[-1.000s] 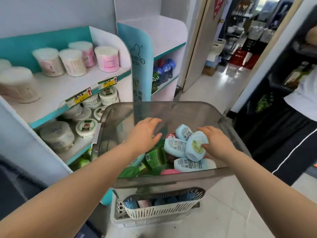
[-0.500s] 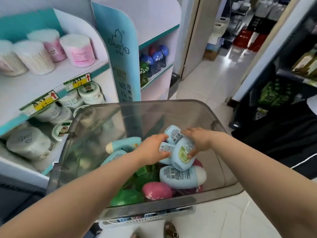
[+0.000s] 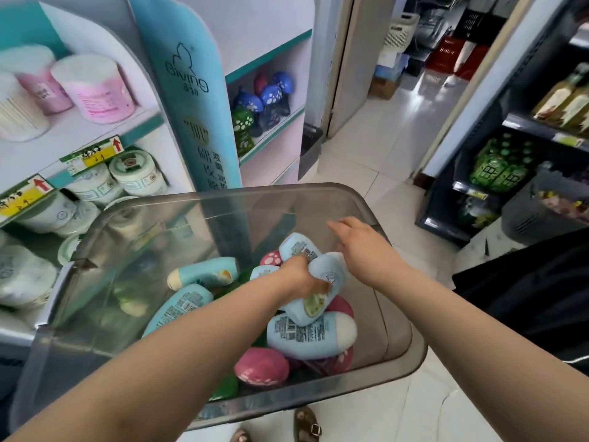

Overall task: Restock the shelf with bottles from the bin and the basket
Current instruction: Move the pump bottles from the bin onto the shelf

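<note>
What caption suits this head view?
Left hand grips a pale blue bottle in the grey bin; right hand hovers open beside it.

Bottles [image 3: 310,334] in bin [image 3: 398,362], shelf [image 3: 95,135] left

The teal side panel [image 3: 191,122] is showing the word "Giving" in mirrored lettering under an outline logo, with blurred Chinese characters running down below it. Two yellow tags [image 3: 92,154] on the shelf [image 3: 143,121] edges are carrying red up-arrows, their print too blurred to read. The light-blue bottles [image 3: 306,334] are showing barcodes and illegible fine print.
</note>
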Motion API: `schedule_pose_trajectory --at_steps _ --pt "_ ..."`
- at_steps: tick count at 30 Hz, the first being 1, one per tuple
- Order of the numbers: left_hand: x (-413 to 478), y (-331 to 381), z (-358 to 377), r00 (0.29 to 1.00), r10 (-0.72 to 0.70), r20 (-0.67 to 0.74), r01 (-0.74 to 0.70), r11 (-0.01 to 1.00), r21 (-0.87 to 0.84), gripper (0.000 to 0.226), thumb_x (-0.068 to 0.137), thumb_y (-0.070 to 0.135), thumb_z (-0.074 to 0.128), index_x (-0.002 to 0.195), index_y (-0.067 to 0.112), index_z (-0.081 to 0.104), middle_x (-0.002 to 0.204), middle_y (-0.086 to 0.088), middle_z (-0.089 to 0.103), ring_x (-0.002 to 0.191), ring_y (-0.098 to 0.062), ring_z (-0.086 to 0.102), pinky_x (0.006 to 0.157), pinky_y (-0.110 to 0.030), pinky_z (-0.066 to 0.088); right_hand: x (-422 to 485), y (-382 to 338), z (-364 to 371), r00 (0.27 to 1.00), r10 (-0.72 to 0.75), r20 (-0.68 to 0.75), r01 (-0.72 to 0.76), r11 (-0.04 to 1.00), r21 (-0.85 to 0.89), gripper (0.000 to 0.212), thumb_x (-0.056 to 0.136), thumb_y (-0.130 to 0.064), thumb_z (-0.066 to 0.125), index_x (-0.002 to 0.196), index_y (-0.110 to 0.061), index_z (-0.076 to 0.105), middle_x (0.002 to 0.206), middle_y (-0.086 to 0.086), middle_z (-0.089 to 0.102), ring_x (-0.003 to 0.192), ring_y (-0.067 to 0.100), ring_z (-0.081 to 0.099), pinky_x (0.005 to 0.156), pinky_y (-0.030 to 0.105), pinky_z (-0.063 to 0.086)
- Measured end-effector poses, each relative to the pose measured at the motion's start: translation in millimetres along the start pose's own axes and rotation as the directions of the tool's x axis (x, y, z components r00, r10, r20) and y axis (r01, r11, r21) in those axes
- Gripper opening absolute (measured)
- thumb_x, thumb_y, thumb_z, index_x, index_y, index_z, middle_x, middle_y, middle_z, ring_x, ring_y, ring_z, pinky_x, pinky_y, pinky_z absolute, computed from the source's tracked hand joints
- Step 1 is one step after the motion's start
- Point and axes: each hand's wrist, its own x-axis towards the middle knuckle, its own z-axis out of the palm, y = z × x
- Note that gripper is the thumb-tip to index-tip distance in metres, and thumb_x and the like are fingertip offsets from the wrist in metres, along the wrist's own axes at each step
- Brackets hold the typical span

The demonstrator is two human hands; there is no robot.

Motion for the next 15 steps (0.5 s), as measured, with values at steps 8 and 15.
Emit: schedule_pose_trajectory --at_steps 8,15 --pt "-49.4 -60.0 -87.8 0.878 -0.132 -0.461 -0.076 0.911 -0.405 0.063 0.074 0.021 0.079 0.128 0.017 0.046 0.112 -0.003 0.058 0.1 -0.027 0.06 0.086 -0.043 0.052 27.1 -43.8 37.4 0.932 -0.215 0.291 0.23 0.973 -0.018 0.075 0.087 -0.031 0.063 0.149 -0.022 0.023 0.152 0.009 0.026 0.138 0.03 0.026 0.108 0.041 0.03" --pt "-88.8 -106.6 -110.2 0.784 -0.232 -0.576 -0.156 0.824 -0.545 0.052 0.074 0.012 0.078 0.119 0.017 0.052 0.105 -0.007 0.065 0.089 -0.026 0.064 0.078 -0.037 0.052 46.4 -79.4 80.4 0.833 -0.25 0.493 0.358 0.924 -0.137 0.111 0.069 -0.047 0.077 0.152 -0.017 0.01 0.149 0.014 0.028 0.135 0.033 0.03 0.11 0.039 0.029"
